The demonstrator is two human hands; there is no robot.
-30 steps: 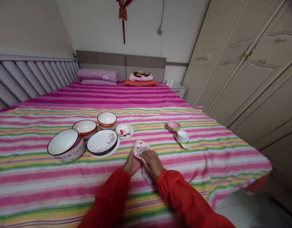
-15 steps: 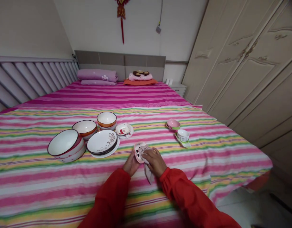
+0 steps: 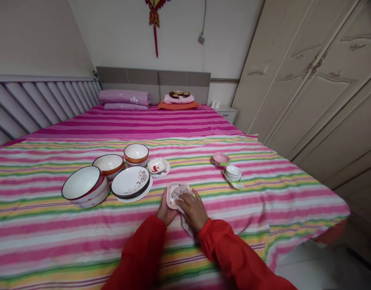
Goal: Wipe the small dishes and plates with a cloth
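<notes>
The small pink dish (image 3: pixel 175 191) sits low over the striped bedcover (image 3: pixel 52 233), at the near middle of the bed. Its hollow faces up and slightly towards the camera. Its outline is a rounded square with no clear long axis.

The left hand (image 3: pixel 165 211) curls round the dish's near left edge. The right hand (image 3: pixel 194 209), fingers spread, presses a pale cloth (image 3: pixel 185 224) into the hollow and covers its right half.

Left of the dish stand a large white bowl (image 3: pixel 83 187), an orange-rimmed bowl (image 3: pixel 108 164), stacked plates (image 3: pixel 131 183), a second orange bowl (image 3: pixel 136 153) and a small red-marked dish (image 3: pixel 157 166). To the right, well apart, are a pink bowl (image 3: pixel 221 158) and stacked white cups (image 3: pixel 233 172).

The dish has a pink rim and a white inside with dark markings.
</notes>
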